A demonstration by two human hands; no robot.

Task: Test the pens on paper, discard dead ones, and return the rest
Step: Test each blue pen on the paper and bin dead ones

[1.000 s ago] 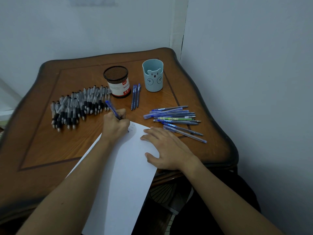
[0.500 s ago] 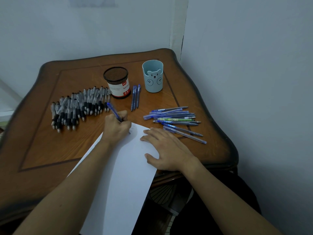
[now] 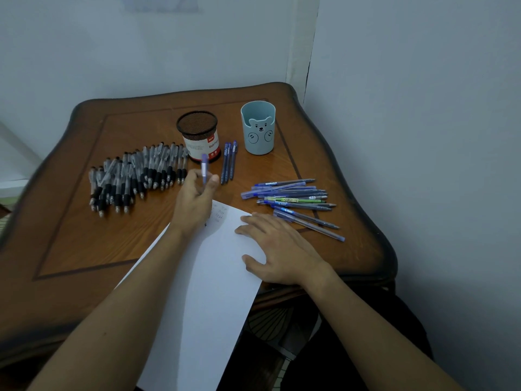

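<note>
Left hand [image 3: 197, 197] grips a blue pen [image 3: 204, 172], tip maybe just off the paper [image 3: 203, 292]; right hand [image 3: 277, 249] lies flat, fingers spread, on it.

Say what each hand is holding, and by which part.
Left hand pinches a blue pen by its lower barrel; the top sticks up. Right hand lies flat on the paper, holding nothing.
</note>
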